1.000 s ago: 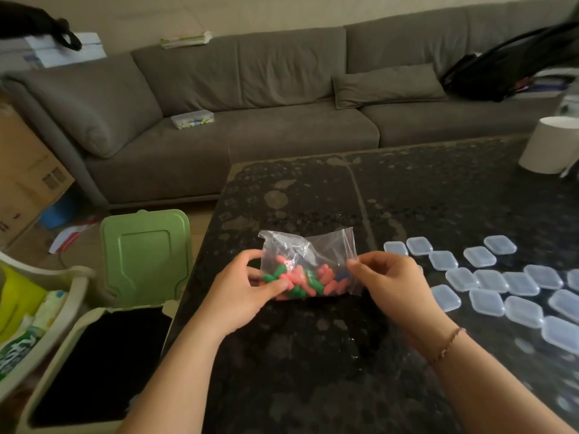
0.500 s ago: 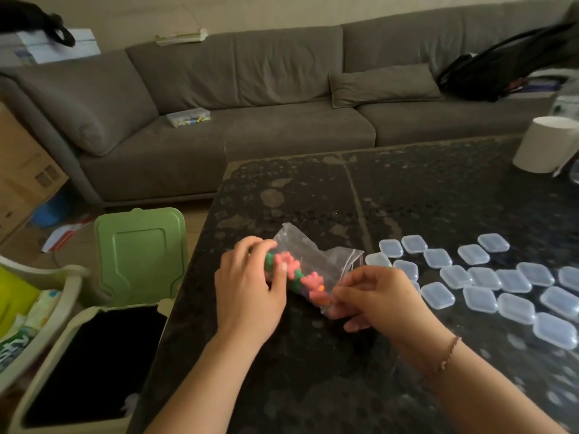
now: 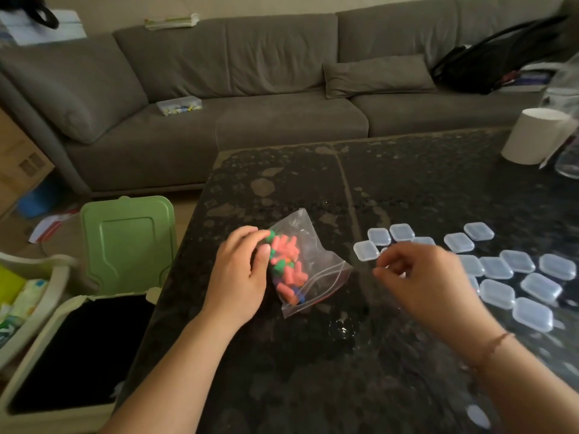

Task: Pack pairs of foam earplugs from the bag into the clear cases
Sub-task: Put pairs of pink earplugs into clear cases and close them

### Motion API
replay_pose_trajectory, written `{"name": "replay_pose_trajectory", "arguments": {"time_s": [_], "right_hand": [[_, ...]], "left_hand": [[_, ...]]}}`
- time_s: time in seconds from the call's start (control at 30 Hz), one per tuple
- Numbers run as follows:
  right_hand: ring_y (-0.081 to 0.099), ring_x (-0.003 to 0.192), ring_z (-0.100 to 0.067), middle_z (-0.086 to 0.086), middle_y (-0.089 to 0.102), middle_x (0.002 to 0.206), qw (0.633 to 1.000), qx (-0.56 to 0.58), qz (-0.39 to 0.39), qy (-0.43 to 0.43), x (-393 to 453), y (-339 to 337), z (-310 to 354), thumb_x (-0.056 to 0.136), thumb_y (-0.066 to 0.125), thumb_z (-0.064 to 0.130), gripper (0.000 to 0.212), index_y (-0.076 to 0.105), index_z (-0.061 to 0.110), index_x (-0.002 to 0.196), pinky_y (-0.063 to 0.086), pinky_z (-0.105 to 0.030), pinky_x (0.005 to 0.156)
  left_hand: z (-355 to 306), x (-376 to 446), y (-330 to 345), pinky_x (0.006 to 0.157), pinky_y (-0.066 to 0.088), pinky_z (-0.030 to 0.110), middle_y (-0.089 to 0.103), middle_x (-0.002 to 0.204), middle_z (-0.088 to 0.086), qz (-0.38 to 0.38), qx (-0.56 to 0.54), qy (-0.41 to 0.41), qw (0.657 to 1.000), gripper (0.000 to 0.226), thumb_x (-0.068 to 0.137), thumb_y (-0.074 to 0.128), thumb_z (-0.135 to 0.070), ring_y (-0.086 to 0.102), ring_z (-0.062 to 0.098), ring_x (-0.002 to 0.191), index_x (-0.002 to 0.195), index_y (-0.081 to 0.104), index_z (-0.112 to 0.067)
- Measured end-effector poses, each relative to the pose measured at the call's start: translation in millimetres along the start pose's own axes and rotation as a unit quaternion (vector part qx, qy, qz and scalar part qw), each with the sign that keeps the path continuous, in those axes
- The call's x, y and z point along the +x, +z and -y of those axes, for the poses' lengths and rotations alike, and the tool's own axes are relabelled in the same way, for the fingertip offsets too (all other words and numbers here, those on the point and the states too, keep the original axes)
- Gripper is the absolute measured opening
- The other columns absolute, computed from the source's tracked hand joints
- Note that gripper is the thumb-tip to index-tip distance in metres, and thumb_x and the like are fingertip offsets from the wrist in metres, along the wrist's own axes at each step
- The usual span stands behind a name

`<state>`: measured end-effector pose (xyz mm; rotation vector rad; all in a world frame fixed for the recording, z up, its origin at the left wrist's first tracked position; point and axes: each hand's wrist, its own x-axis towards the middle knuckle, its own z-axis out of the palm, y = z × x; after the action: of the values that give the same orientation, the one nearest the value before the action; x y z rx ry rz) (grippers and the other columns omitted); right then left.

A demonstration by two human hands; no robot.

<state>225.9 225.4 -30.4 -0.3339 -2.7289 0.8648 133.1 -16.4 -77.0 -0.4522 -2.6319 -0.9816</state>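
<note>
The left hand (image 3: 238,274) is closed on the left end of a small clear zip-top plastic bag (image 3: 308,264), thumb and fingers pinching it where the foam earplugs (image 3: 286,267) bunch up, mostly pink with some green and a few blue and orange near the bottom. The bag lies on the dark speckled stone table (image 3: 407,189), tilted, with its red-lined zip edge pointing toward the right hand (whether that seal is open or closed I cannot tell).

The right hand (image 3: 429,277) hangs just above the table, apart from the bag, its fingers loosely curled with thumb and forefinger drawn close together. It is blurred, so I cannot tell whether anything is pinched between them. A thin cord bracelet (image 3: 492,346) sits on that wrist.

Just beyond and to the right of that hand lies a scatter of small clear square plastic cases (image 3: 498,267), lids shut, lying flat on the table in loose rows; the hand covers a few of them.

Further out, a white cylindrical container (image 3: 532,136) stands near the table's far right corner. Left of the table stands an open bin with a pale green flip lid (image 3: 128,242) raised upright. A long grey-brown fabric sofa (image 3: 250,98) runs behind the table, with a small clear box (image 3: 179,105) on its seat and a black backpack (image 3: 495,64) at its right end.
</note>
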Motion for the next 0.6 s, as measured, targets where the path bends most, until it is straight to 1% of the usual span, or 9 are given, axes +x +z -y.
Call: {"name": "replay_pose_trajectory", "arguments": {"time_s": [0.03,0.1,0.17,0.23,0.3,0.37,0.43,0.53,0.6], "right_hand": [[0.063,0.073,-0.008,0.013,0.067,0.08,0.999,-0.033,-0.009,0.009,1.7,-6.1,-5.9,0.081,0.073,0.028,0.01,0.065,0.034,0.085,0.048,-0.018,0.059],[0.064,0.083,-0.012,0.012,0.067,0.096,0.995,-0.101,0.014,0.018,4.6,-13.3,-18.5,0.079,0.074,0.038,0.02,0.067,0.036,0.098,0.056,-0.027,0.067],[0.063,0.092,-0.013,0.01,0.066,0.109,0.988,-0.141,0.054,0.016,5.6,-16.9,-26.5,0.077,0.075,0.043,0.031,0.066,0.038,0.107,0.055,-0.026,0.071],[0.058,0.103,-0.013,0.01,0.063,0.117,0.983,-0.168,0.071,0.004,3.9,-16.6,-28.5,0.077,0.075,0.046,0.038,0.063,0.04,0.112,0.055,-0.026,0.078],[0.052,0.11,-0.012,0.012,0.06,0.122,0.978,-0.198,0.061,-0.017,2.4,-12.6,-29.8,0.078,0.073,0.05,0.04,0.061,0.04,0.115,0.054,-0.025,0.08],[0.047,0.111,-0.011,0.015,0.058,0.123,0.971,-0.233,0.042,-0.042,2.4,-9.6,-28.7,0.079,0.07,0.054,0.04,0.06,0.04,0.116,0.052,-0.023,0.075],[0.044,0.107,-0.009,0.019,0.057,0.12,0.961,-0.264,0.035,-0.075,3.7,-7.2,-27.7,0.081,0.065,0.058,0.038,0.06,0.042,0.114,0.047,-0.02,0.068],[0.043,0.105,-0.008,0.022,0.061,0.115,0.954,-0.283,0.038,-0.091,4.5,-5.8,-25.5,0.083,0.062,0.059,0.033,0.06,0.041,0.111,0.042,-0.019,0.064],[0.043,0.104,-0.007,0.022,0.063,0.113,0.951,-0.29,0.043,-0.098,4.6,-4.6,-24.5,0.083,0.061,0.059,0.031,0.06,0.041,0.108,0.039,-0.019,0.063]], "left_hand": [[-0.6,-1.1,-1.8,0.107,0.031,0.024,0.049,0.143,-0.005,0.012,-0.003,0.017,1.0,0.039,0.103,0.04,-0.033,0.042,0.012,0.134,0.135,0.058,-0.02],[-1.9,-4.5,-2.1,0.114,0.027,0.028,0.041,0.153,-0.008,0.069,-0.001,0.052,0.996,0.044,0.103,0.036,-0.038,0.032,0.008,0.142,0.143,0.051,-0.027],[-1.0,-7.6,0.7,0.122,0.019,0.035,0.024,0.162,-0.012,0.135,0.026,0.071,0.988,0.047,0.104,0.03,-0.041,0.017,0.005,0.149,0.151,0.034,-0.038],[1.0,-8.7,3.6,0.125,0.012,0.042,0.009,0.166,-0.015,0.171,0.057,0.064,0.982,0.049,0.106,0.028,-0.038,0.004,0.004,0.152,0.153,0.02,-0.043],[2.4,-6.2,6.0,0.125,0.011,0.047,0.005,0.166,-0.016,0.17,0.065,0.047,0.982,0.05,0.107,0.03,-0.033,0.001,0.004,0.152,0.155,0.019,-0.041],[3.3,-3.6,8.1,0.124,0.013,0.048,0.007,0.166,-0.016,0.162,0.062,0.039,0.984,0.05,0.107,0.029,-0.034,0.003,0.004,0.152,0.156,0.02,-0.04],[3.0,-2.4,7.9,0.124,0.015,0.048,0.009,0.166,-0.016,0.162,0.047,0.034,0.985,0.051,0.105,0.025,-0.042,0.006,0.004,0.152,0.155,0.022,-0.04],[-2.5,-4.7,3.7,0.124,0.015,0.046,0.013,0.166,-0.014,0.153,0.033,0.029,0.987,0.062,0.097,0.018,-0.054,0.007,0.005,0.152,0.155,0.027,-0.036],[-9.7,-6.8,1.2,0.125,0.014,0.04,0.015,0.165,-0.013,0.128,0.025,0.02,0.991,0.066,0.093,0.019,-0.057,0.007,0.007,0.152,0.154,0.031,-0.033]]}}
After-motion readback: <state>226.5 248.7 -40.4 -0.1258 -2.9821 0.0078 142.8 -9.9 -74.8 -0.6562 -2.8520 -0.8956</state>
